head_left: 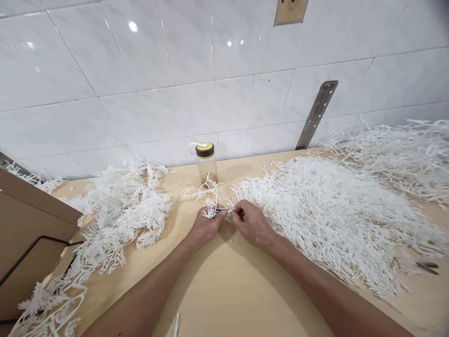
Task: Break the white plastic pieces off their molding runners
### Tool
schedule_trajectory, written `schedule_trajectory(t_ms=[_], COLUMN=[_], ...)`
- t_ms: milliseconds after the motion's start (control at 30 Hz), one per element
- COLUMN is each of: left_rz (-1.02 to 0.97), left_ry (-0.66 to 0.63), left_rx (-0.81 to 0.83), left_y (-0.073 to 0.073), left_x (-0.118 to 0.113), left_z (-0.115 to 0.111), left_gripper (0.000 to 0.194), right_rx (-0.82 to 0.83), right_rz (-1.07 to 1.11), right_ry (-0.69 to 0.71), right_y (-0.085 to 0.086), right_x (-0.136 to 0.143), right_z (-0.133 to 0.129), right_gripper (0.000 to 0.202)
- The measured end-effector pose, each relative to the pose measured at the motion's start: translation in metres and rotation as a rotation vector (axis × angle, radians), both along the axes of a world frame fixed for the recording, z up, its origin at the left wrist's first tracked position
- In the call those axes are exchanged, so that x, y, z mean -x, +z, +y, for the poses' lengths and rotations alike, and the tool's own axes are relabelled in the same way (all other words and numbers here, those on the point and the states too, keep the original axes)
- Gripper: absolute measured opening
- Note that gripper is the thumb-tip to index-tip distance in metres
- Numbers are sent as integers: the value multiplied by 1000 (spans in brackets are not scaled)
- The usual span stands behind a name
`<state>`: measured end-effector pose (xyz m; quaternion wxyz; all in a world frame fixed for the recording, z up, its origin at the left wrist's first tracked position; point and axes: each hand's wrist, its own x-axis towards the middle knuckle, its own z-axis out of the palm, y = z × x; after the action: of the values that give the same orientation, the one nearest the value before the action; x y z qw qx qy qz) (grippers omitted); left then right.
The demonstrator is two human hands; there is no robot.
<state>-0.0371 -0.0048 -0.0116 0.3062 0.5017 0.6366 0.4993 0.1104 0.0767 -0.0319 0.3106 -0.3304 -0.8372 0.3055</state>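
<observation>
My left hand (210, 222) is closed on a white branching plastic piece (210, 209), whose thin stems rise above the fingers. Close beside it, my right hand (250, 222) pinches a small white sprig (229, 209) between thumb and forefinger. The two hands nearly meet over the wooden table (228, 290). A small loose sprig (229, 235) lies just below them. Behind the hands stands a clear bottle (206, 166) with a dark and yellow lid, and white stems lie at its foot.
A large heap of white sprigs (326, 210) covers the right side. Another pile (122, 210) lies at the left, beside a brown box (31, 243). Small scissors-like metal tips (428, 267) show at the far right. A metal bracket (317, 114) leans against the tiled wall (150, 61).
</observation>
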Motion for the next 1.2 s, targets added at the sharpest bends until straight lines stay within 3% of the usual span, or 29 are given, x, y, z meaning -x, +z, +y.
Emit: schedule_trajectory(t_ms=[133,267,400,600,867,1200], left_rz=[-89,-232,-320,-433,-417,-444], left_ry=[15,27,-13,-63,-167,-50], left_rx=[24,44,54,107,105,108], left_y=[6,0,-4,2,-4,-2], left_x=[0,3,4,0,4,4], left_z=[-1,1,3,-1,-2,-1], left_gripper=[33,39,41,44,39,43], right_rx=[25,50,210,417,430,414], right_rz=[34,92,163,231,220,408], right_ry=[21,43,60,141,142,136], right_y=[2,3,4,6,4,10], right_x=[-1,-1,-1,-2,-2,-7], right_z=[1,0,0,2,6,6], right_gripper=[6,9,14,17,19,23])
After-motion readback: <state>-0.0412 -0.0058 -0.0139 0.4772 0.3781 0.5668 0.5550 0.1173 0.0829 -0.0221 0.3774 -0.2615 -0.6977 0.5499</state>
